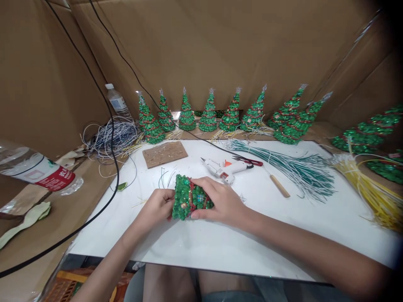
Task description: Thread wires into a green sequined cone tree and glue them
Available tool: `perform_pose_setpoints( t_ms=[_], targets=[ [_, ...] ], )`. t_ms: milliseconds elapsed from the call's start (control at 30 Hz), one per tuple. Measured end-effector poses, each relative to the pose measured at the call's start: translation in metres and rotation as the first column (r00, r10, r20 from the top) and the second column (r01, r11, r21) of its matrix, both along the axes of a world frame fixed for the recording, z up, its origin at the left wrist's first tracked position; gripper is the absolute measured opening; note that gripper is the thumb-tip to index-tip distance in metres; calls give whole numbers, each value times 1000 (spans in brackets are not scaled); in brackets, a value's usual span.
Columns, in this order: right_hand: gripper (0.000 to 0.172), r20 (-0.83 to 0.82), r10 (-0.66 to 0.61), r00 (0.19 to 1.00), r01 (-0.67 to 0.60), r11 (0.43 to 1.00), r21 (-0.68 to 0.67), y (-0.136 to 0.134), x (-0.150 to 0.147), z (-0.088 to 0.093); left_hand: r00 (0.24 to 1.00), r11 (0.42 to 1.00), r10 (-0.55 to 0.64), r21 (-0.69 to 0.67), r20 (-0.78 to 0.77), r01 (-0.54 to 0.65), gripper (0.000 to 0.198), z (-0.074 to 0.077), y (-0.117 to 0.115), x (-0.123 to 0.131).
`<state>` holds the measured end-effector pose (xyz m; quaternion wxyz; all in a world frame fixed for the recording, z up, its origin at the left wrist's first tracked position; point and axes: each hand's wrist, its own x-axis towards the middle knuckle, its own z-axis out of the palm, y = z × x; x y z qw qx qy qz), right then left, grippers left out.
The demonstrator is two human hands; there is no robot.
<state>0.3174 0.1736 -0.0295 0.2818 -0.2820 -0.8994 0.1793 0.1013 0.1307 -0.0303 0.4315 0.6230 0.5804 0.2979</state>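
Note:
A small green sequined Christmas tree (pixel 182 205) with red trim and small baubles lies on its side above the white board, its base to the left. My right hand (pixel 222 201) wraps round its upper part and hides the tip. At the base my left hand (pixel 160 204) is closed in a pinch; the fingertips are partly behind the tree, so what they grip is hidden. Thin green wires (pixel 163 178) stick out just behind the base. Beyond my right hand lie a white glue gun (pixel 225 167), red-handled pliers (pixel 252 162) and a wooden-handled awl (pixel 279 186).
Several finished trees (pixel 210 111) line the back. Bundles of green wire (pixel 292 165) and yellow wire (pixel 367 184) lie right, a wire tangle (pixel 113 136) left. A brown cardboard piece (pixel 165 154) rests on the white board (pixel 201 247). A black cable (pixel 116 167) hangs across the left, near a large bottle (pixel 40 172).

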Motion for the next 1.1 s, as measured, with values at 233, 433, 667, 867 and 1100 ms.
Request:
perform_pose_setpoints(
  t_ms=[233, 433, 667, 867, 1100],
  targets=[
    [79, -11, 5, 1000, -4, 1000, 26, 2, 0, -2, 1000, 1000, -15, -5, -2, 15, 19, 2, 1, 2],
    [91, -35, 67, 997, -66, 997, 35, 2, 2, 0, 1000, 1000, -3, -1, 1, 3, 18, 1, 0, 1],
    [84, -53, 72, 996, -72, 997, -2, 2, 2, 1, 999, 1000, 25, -7, 47, -25, 22, 3, -1, 2],
    [86, -22, 55, 998, -56, 998, -16, 3, 1, 2, 989, 991, 130, -30, 63, -128, 25, 1, -2, 6],
    [87, -18, -6, 1000, 7, 1000, 20, -1, -1, -1, 973, 981, 194, -47, 122, -189, 28, -5, -2, 10]
  ],
)
